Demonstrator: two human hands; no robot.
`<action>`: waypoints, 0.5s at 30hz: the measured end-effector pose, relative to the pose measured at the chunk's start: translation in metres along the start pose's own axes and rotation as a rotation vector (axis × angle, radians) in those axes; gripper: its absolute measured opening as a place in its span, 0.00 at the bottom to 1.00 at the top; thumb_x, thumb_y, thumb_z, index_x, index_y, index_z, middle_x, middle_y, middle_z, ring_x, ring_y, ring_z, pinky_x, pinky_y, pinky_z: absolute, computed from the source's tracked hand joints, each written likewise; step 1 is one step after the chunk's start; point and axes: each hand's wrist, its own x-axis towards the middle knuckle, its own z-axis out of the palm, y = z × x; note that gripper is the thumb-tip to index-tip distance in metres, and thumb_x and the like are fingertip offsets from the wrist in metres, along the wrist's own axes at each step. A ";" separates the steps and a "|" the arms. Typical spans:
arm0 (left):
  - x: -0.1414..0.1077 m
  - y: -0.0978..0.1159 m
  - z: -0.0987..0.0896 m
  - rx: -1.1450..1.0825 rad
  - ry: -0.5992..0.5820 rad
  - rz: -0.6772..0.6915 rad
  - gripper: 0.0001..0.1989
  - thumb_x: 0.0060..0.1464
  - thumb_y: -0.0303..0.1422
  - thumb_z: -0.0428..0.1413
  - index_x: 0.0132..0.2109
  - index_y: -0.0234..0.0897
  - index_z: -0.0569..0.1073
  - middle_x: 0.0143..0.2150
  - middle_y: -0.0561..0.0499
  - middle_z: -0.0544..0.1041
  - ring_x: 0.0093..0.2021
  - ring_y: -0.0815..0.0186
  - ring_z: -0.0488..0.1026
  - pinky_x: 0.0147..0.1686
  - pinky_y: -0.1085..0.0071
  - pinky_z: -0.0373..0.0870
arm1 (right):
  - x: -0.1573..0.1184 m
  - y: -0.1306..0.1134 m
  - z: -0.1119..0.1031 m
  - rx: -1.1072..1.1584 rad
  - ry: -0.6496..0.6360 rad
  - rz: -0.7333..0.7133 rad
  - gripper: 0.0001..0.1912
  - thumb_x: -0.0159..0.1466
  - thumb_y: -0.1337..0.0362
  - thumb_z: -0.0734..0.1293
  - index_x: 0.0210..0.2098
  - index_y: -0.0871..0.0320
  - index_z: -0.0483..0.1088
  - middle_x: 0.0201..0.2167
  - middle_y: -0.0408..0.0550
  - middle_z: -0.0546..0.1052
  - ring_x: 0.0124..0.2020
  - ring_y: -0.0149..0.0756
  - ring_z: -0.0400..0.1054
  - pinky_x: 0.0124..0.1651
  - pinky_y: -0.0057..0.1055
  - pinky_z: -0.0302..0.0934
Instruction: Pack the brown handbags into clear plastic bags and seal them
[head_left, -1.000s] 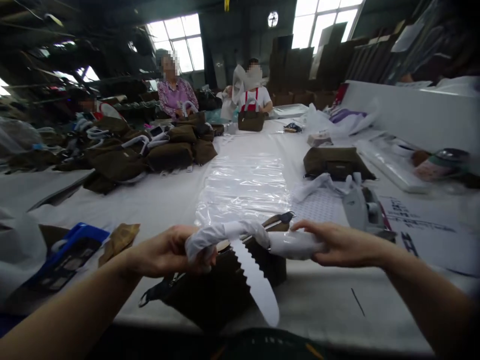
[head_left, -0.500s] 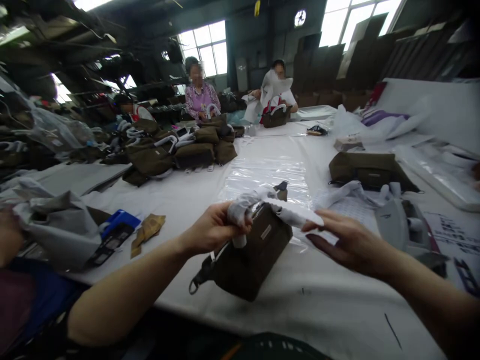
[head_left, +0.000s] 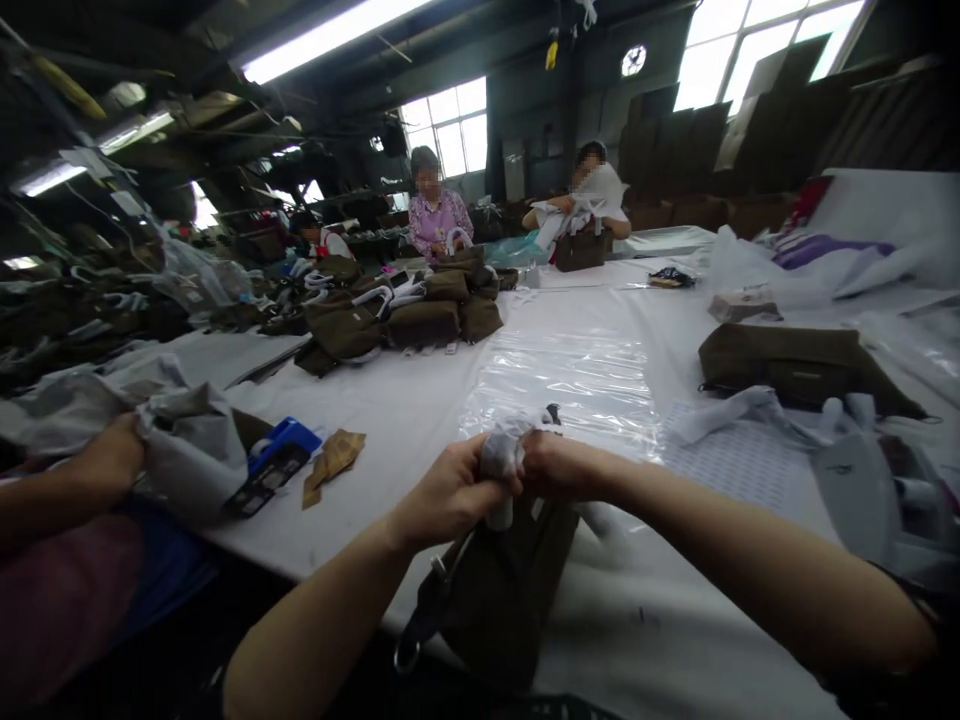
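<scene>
A dark olive handbag (head_left: 510, 590) stands tilted at the table's near edge, with a metal ring on its near end strap. Its handle (head_left: 501, 458) is wrapped in whitish padding. My left hand (head_left: 446, 490) is closed around this wrapped handle, thumb toward me. Right beside it, my right hand (head_left: 559, 465) is curled in at the top of the bag, its fingers closed at the handle wrapping. The fingertips are partly hidden, as is most of the bag's top opening.
Clear plastic sheets (head_left: 562, 370) lie beyond the bag. Several olive bags (head_left: 424, 325) are heaped at the back left; another olive bag (head_left: 780, 360) and a grey tape dispenser (head_left: 855, 490) are at right. A co-worker's hand (head_left: 112, 460) holds grey material (head_left: 195, 440) at left.
My right hand has moved left from the loose white strip to the handle beside my left hand. The bag sits lower in view, closer to me. The co-worker's hand has come into view at left.
</scene>
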 end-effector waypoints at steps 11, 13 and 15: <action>0.010 0.011 0.049 -0.352 0.398 0.095 0.12 0.50 0.34 0.58 0.43 0.40 0.69 0.42 0.52 0.72 0.43 0.65 0.70 0.47 0.70 0.67 | -0.128 -0.024 0.025 -0.483 0.085 0.247 0.09 0.65 0.69 0.59 0.40 0.56 0.71 0.35 0.48 0.74 0.38 0.38 0.65 0.42 0.37 0.58; 0.001 0.014 0.066 -0.315 0.294 0.090 0.16 0.52 0.35 0.56 0.49 0.41 0.67 0.48 0.50 0.71 0.52 0.60 0.66 0.54 0.66 0.62 | -0.148 -0.012 0.029 -0.415 0.204 0.309 0.11 0.65 0.70 0.59 0.42 0.54 0.71 0.39 0.48 0.74 0.44 0.40 0.64 0.47 0.40 0.58; -0.016 0.015 0.079 -0.192 0.186 0.068 0.23 0.53 0.35 0.55 0.56 0.43 0.63 0.55 0.47 0.68 0.59 0.57 0.59 0.60 0.62 0.56 | -0.165 0.001 0.027 -0.285 0.336 0.403 0.11 0.65 0.69 0.59 0.41 0.53 0.71 0.41 0.48 0.74 0.46 0.40 0.64 0.50 0.44 0.58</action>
